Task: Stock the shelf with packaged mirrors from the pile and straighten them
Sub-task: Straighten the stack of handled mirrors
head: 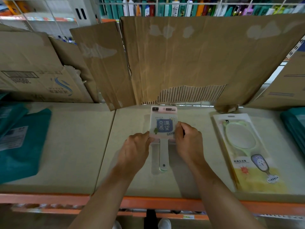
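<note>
On beige shelf [74,146], both hands hold pkgd mirror [163,128].

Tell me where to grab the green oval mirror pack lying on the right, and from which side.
The green mirror pack lies flat, lengthwise front to back, handle end nearest. Probably pinch that near short end, coming from the front edge of the shelf, where the pack's edge looks easiest to lift.

The left grip [137,146] and right grip [188,139] pinched the side edges of a mirror [163,128] at mid-shelf [74,146]. A second mirror [244,146] lay flat to the right, well apart. Torn cardboard [181,55] stood behind.
</note>
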